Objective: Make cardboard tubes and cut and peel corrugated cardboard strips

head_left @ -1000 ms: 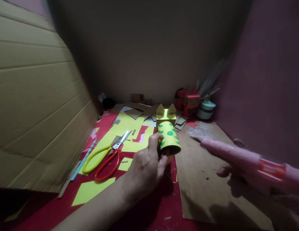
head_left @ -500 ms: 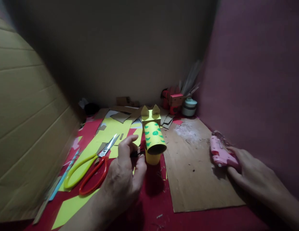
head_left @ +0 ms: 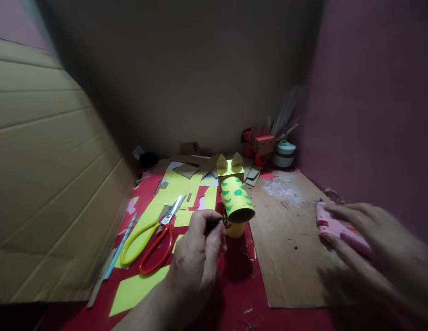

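Note:
My left hand [head_left: 196, 257] is closed in a pinch on a small dark piece that I cannot make out, held against the near end of a yellow paper-tube animal [head_left: 235, 202]. The animal has green spots and two pointed ears and stands on the red table cover. My right hand [head_left: 372, 248] is blurred at the right, fingers stretched out on either side of a pink glue gun [head_left: 333, 226]. The gun lies on a brown cardboard sheet [head_left: 286, 239].
Yellow-and-red-handled scissors [head_left: 151, 230] lie left of my left hand among yellow and red paper scraps. A big cardboard panel [head_left: 51, 184] leans at the left. Small boxes, a round jar [head_left: 284, 154] and sticks stand at the back right by the wall.
My right hand brought the glue gun down onto the cardboard sheet, and its fingers now stretch out around it. My left hand left the tube and pinches a small dark piece beside it.

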`<control>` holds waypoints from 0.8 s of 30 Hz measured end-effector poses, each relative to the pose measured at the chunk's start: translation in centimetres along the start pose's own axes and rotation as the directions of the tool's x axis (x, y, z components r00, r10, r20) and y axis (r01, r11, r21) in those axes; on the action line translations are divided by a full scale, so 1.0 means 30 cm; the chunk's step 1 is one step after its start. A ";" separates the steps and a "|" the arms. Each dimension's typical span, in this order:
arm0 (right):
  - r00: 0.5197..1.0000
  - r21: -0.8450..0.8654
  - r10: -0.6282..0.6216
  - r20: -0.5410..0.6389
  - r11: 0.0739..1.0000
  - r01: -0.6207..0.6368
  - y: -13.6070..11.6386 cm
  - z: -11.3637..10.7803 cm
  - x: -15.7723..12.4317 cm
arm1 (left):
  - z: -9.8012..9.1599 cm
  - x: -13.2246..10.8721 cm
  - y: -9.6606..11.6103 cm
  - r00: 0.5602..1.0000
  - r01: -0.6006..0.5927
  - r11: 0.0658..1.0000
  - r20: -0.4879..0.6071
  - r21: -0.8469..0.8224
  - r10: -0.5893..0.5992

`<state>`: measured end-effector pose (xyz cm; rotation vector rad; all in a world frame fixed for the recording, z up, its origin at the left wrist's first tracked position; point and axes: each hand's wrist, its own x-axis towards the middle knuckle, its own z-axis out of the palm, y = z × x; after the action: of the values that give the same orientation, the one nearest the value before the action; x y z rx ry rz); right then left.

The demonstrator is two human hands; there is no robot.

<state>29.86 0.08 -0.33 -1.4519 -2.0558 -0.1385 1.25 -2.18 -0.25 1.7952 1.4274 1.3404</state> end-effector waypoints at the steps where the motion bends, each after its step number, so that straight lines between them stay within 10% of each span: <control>1: 0.994 0.065 -0.106 0.030 0.992 0.104 -0.050 0.003 0.008 | -0.002 -0.003 0.007 0.998 0.047 0.997 0.055 -0.066 -0.043; 6: 0.968 0.387 -0.236 0.081 0.903 0.188 -0.235 0.055 0.095 | -0.013 -0.018 0.033 0.952 0.207 0.948 0.272 -0.241 -0.139; 13: 0.999 0.638 -0.017 0.028 0.770 -0.004 -0.247 0.131 0.238 | -0.029 -0.016 0.009 0.952 0.256 0.958 0.206 -0.130 -0.226; 24: 0.860 0.500 -0.454 -0.233 0.703 0.506 -0.383 0.128 0.107 | -0.014 -0.048 0.052 0.940 0.155 0.988 0.307 0.013 -0.152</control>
<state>17.41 -0.22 1.19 -0.5270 -2.1156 0.1666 1.62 -4.13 0.64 1.7539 1.3530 0.9399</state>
